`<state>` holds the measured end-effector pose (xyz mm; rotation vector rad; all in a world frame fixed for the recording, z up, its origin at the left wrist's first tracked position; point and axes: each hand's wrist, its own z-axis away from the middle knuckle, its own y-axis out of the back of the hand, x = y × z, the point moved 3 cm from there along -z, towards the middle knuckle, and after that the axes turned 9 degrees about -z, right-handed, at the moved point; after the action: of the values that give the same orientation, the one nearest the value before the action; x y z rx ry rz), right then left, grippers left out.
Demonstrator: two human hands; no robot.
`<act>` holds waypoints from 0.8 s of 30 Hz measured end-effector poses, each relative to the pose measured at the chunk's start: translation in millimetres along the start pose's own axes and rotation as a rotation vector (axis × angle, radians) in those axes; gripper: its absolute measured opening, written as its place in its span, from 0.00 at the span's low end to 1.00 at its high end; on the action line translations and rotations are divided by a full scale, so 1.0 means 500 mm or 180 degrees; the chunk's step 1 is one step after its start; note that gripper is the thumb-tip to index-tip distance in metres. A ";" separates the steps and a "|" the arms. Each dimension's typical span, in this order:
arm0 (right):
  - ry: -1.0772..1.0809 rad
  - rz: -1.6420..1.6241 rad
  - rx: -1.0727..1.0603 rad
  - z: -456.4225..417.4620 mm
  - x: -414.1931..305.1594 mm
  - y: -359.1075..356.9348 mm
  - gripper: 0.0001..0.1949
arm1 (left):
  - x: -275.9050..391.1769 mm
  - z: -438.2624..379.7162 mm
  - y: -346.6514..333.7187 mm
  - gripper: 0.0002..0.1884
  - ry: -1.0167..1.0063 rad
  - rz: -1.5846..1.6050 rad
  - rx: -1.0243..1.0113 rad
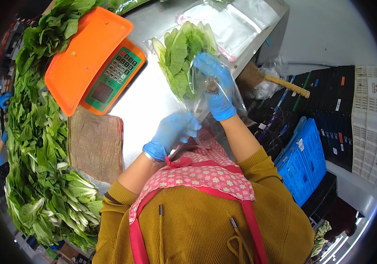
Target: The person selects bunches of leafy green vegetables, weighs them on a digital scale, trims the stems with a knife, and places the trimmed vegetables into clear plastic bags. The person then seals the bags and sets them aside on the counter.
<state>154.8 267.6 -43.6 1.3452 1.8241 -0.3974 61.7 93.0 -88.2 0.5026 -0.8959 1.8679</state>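
Observation:
A bunch of green leafy lettuce [185,59] lies on the metal table [135,109], with clear film around its lower right part. My left hand [173,133], in a blue glove, pinches the edge of a clear plastic bag [203,140] close to my apron. Beside the lettuce, my right hand [218,87] is also gloved in blue, its fingers curled. Clear film lies over that hand; whether it is inside the bag or grips it cannot be told. A small brown patch shows at its palm, too unclear to name.
An orange digital scale [87,62] stands left of the lettuce. Below it lies a folded brown cloth [96,145]. Loose leafy greens [43,158] are heaped along the left. Flat clear bags [234,26] lie at the back right. Blue crates [302,158] stand at right. Another person's gloved hand [5,100] is far left.

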 end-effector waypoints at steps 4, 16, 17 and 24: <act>0.0715 0.0491 -0.0410 -0.017 0.023 -0.012 0.17 | 0.013 0.007 -0.005 0.17 -0.0149 -0.0029 -0.0047; -0.0213 0.0417 -0.0405 -0.033 0.039 -0.053 0.12 | 0.017 0.020 -0.002 0.15 -0.0033 0.0158 0.0027; -0.0453 0.0564 -0.0377 -0.036 0.049 -0.054 0.12 | 0.016 0.020 -0.001 0.15 0.0010 0.0217 -0.0020; -0.0982 0.1296 -0.0424 -0.066 0.068 -0.082 0.16 | 0.015 0.024 -0.005 0.14 -0.0024 0.0309 -0.0068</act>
<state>100.6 295.5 -57.5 1.4312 1.2657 -0.2437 60.0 88.9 -74.7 0.4605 -0.9592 1.9430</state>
